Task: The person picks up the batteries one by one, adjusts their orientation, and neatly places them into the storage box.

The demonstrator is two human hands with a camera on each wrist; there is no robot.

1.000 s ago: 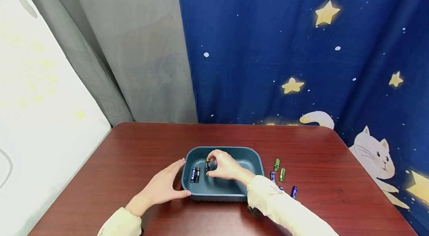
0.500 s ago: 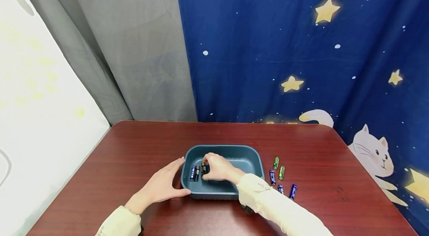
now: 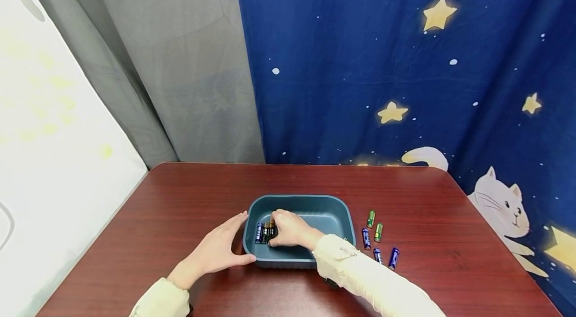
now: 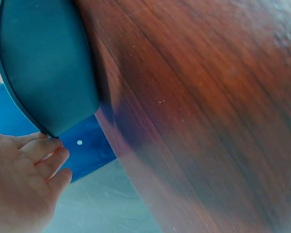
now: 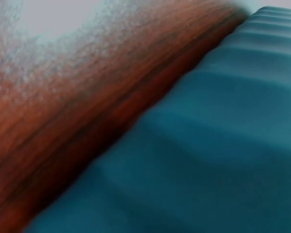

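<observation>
A blue-green plastic bin sits on the table, and three AA-size batteries lie side by side near its left end. The leftmost battery is blue; the middle battery is black with a gold end. My right hand reaches inside and pinches the rightmost black battery lengthwise between fingers and thumb, close beside the other two. My left hand spreads its fairly straight fingers along the bin's left side, thumb at the near corner. In the left wrist view, those fingertips touch the rim.
Right of the bin, two green batteries and three blue batteries lie loose on the reddish-brown wooden table. My right sleeve crosses over the bin's near right corner. A starry blue curtain hangs behind the table.
My right hand has moved left inside the bin, bringing the black battery up beside the other two. My left hand keeps its place at the rim.
</observation>
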